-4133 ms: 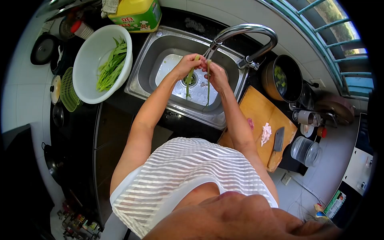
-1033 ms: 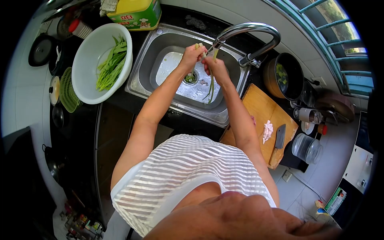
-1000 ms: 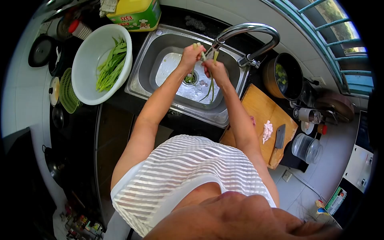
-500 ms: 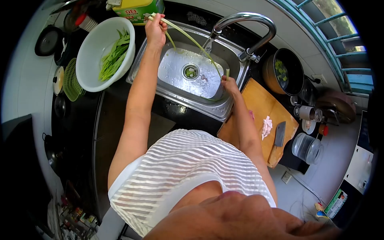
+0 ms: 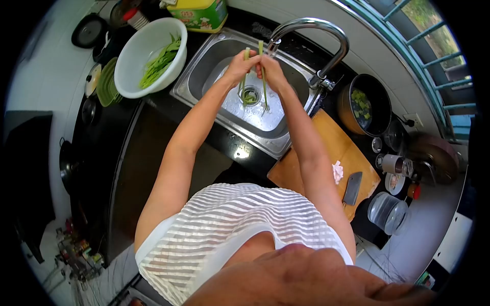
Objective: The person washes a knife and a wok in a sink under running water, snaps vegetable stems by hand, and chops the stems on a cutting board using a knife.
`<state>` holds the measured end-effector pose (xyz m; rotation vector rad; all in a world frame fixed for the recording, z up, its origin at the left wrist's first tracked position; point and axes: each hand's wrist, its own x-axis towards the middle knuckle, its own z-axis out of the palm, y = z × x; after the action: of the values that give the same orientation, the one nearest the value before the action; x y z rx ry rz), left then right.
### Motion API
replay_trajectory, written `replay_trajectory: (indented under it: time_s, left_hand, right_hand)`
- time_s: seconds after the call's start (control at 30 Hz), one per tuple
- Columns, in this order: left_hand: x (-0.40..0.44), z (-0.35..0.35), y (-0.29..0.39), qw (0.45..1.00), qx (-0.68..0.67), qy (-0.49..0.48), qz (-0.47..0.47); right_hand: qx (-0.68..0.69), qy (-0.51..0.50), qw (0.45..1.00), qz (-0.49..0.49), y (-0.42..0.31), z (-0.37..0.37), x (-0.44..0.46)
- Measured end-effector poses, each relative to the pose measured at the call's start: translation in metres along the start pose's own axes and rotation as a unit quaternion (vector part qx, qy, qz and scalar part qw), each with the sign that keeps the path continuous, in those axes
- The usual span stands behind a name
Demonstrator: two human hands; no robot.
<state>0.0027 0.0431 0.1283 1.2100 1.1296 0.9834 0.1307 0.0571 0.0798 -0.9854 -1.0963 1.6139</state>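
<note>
My left hand (image 5: 238, 68) and my right hand (image 5: 272, 73) are close together over the steel sink (image 5: 200, 72), thumbs nearly touching. Long green vegetable stems are gripped in both: one stem (image 5: 247, 53) sticks up from my left fingers, another stem (image 5: 261, 47) from my right. Their lower ends dangle towards the drain (image 5: 249, 96), where green scraps lie. The chrome faucet (image 5: 343, 42) arches over the sink behind my right hand. Its outlet is partly hidden by my hands.
Left of the sink stands a white bowl (image 5: 122, 76) holding leafy green stalks (image 5: 162, 63). To the right lie a wooden cutting board (image 5: 326, 133), a cleaver (image 5: 353, 187) and a crumpled pale pink thing (image 5: 337, 172). Behind them is a dark pot (image 5: 380, 92) with greens in water.
My hands were wide apart with a long stem stretched between them. Both have come together over the sink's middle, and the stems now hang in shorter lengths from each hand.
</note>
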Motion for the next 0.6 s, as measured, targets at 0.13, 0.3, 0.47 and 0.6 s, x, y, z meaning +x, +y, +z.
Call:
replay_trajectory:
  time_s: [0.13,0.3,0.47,0.6]
  left_hand:
    - [0.009,0.001,-0.018,0.998,-0.047,-0.044,-0.014]
    - [0.010,0.021,-0.019,0.992,-0.117,-0.031,-0.045]
    - [0.018,0.026,-0.010,0.993,-0.069,-0.088,-0.030]
    - [0.037,0.024,-0.012,0.994,-0.101,-0.049,-0.006]
  right_hand:
    - [-0.044,-0.017,0.999,0.009,-0.013,-0.007,-0.009]
    - [-0.115,0.019,0.993,-0.034,-0.013,-0.022,-0.033]
    - [-0.098,0.004,0.995,-0.027,-0.009,-0.026,-0.044]
    - [-0.103,0.026,0.993,-0.044,0.010,-0.022,-0.052]
